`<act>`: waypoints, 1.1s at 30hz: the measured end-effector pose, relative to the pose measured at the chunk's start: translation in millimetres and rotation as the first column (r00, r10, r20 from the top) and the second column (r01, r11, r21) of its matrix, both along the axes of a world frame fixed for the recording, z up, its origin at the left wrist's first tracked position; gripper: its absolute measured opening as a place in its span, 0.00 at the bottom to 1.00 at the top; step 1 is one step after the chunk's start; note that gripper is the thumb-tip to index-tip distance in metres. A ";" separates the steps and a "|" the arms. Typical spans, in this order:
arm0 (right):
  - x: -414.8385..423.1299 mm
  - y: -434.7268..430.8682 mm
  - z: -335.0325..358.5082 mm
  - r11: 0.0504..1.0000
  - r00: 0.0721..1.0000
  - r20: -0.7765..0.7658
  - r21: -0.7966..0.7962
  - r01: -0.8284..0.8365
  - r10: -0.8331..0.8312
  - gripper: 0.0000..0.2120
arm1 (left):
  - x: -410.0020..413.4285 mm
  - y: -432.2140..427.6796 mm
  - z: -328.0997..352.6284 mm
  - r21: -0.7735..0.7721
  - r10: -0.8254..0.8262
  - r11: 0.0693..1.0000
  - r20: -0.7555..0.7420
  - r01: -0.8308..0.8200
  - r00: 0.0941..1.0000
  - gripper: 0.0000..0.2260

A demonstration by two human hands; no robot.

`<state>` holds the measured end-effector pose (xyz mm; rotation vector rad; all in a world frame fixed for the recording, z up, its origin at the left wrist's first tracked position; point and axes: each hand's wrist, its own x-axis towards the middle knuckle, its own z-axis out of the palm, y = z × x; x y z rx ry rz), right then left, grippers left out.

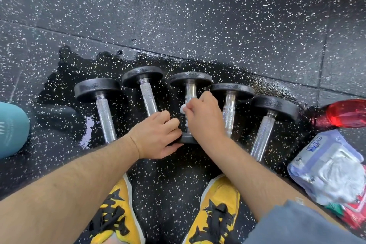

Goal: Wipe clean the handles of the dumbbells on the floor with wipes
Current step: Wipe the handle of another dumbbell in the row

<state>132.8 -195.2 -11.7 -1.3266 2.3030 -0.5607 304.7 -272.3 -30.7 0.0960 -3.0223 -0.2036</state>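
Observation:
Several black dumbbells with chrome handles lie side by side on the speckled rubber floor. My right hand (204,117) is closed around the handle of the middle dumbbell (191,79), with a white wipe (183,109) bunched in its fingers against the handle. My left hand (158,134) grips the near end plate of that same dumbbell (187,139) and rests on the floor. The dumbbells to the left (105,111) (147,97) and to the right (228,109) (264,130) lie untouched.
A wet dark patch (65,77) spreads under the dumbbells. An open pack of wipes (328,168) lies at the right, with a red bottle (344,113) behind it. A teal object (11,128) sits at the left edge. My yellow-and-black shoes (116,214) (215,210) stand just below the dumbbells.

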 end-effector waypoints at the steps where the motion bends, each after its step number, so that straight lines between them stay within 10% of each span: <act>1: -0.1 -4.8 -0.6 1.000 1.000 -0.016 -0.007 -0.008 0.008 0.10 | -0.1 0.1 0.5 -0.001 0.001 1.000 0.001 -0.001 1.000 0.17; 18: -10.4 -7.6 5.5 0.887 0.756 0.467 0.275 0.370 -0.460 0.18 | -0.1 1.0 -1.3 0.020 0.007 1.000 0.000 -0.007 1.000 0.16; 33: -18.7 -35.9 -0.7 0.627 0.134 0.661 0.599 0.499 -0.738 0.10 | -1.1 0.8 2.0 0.002 0.004 1.000 -0.001 -0.004 1.000 0.16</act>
